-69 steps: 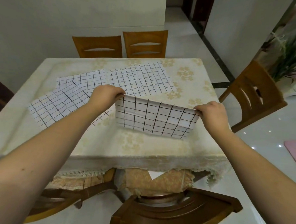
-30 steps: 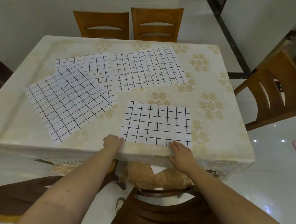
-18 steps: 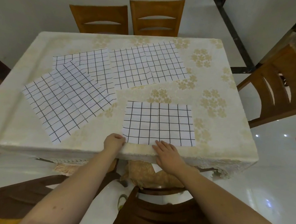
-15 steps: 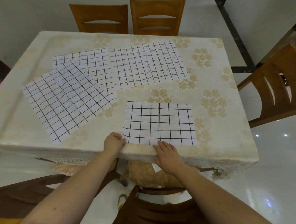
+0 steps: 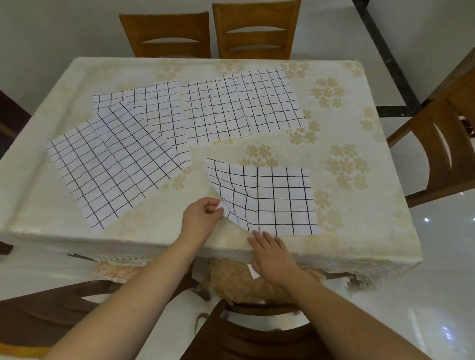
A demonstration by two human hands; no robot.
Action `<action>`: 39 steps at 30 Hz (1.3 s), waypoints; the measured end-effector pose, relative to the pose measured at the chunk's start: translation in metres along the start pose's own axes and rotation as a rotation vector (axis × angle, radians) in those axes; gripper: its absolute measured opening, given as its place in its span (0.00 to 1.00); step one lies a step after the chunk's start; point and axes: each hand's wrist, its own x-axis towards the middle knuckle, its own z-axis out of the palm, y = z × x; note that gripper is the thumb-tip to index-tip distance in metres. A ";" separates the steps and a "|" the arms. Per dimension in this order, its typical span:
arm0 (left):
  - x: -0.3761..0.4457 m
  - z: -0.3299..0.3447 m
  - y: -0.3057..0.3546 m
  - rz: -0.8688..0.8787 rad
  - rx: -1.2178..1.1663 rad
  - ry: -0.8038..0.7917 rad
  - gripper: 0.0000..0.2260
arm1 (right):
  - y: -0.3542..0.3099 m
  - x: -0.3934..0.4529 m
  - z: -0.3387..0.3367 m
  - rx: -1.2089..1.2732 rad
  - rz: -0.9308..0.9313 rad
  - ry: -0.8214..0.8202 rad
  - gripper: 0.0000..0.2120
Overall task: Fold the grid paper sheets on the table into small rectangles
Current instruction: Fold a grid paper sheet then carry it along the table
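Near bench edge, 6 o'clock: right hand point(image 5: 271, 250) flat, fingers straight, pressing the near edge of the half-folded white black-grid paper sheet point(image 5: 273, 201). Left hand point(image 5: 201, 218) at 7 o'clock pinches its lifted corner. Paper's light, floppy, creases easily; take by corners. Unfolded grid sheets point(image 5: 234, 108) lie farther, 11–12 o'clock.

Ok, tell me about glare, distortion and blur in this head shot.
Head view: soft, even light, with small bright glints only on the glossy floor. Wide-angle bending bows the table edge and leans the chairs outward. The grid sheet lines stay crisp. The left hand pinching its lifted corner and the flat right hand show no motion blur.
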 end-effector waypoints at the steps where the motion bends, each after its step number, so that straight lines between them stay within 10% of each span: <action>1: -0.004 0.004 0.005 0.031 0.015 -0.005 0.08 | 0.000 0.000 -0.001 0.004 0.007 0.000 0.30; 30: -0.021 0.152 0.043 0.442 0.445 -0.402 0.15 | 0.109 -0.047 -0.034 0.713 0.556 0.492 0.21; 35: -0.006 0.132 0.006 0.408 0.535 -0.284 0.16 | 0.110 -0.043 -0.024 0.748 0.461 0.370 0.21; 39: -0.001 0.121 -0.011 0.064 0.331 -0.077 0.18 | 0.110 -0.035 -0.022 0.847 0.579 0.353 0.22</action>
